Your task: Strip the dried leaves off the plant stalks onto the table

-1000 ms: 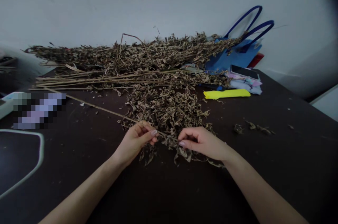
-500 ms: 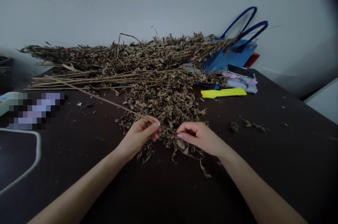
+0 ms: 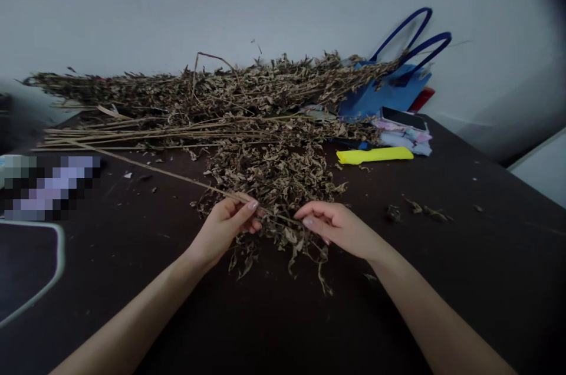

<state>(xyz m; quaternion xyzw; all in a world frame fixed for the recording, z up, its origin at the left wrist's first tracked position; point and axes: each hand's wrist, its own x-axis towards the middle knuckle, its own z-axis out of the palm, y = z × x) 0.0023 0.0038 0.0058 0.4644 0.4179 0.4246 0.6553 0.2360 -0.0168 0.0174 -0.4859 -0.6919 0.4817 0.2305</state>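
A long dried plant stem (image 3: 163,172) slants down from the left into my left hand (image 3: 226,223), whose thumb and fingers are closed on it. Past that hand the stem runs on to the right, with withered leaves hanging from it. My right hand (image 3: 336,227) is closed, thumb against fingers, at the leafy part of the same stem. Under and behind both hands lies a loose heap of dried leaves (image 3: 274,171). The fingertips of my right hand are partly hidden among the leaves.
Bundled dried stalks (image 3: 212,89) lie along the wall, with bare stems (image 3: 88,138) in front. At right are a blue bag (image 3: 367,95), a phone (image 3: 403,118) and a yellow strip (image 3: 375,155). Leaf scraps (image 3: 431,211) dot the dark table (image 3: 477,269). A white cable (image 3: 61,254) curves at left.
My left hand has slid slightly left with the stem, and more stem shows between my hands. The hanging leaves at the right have shifted left and my right hand has barely moved.
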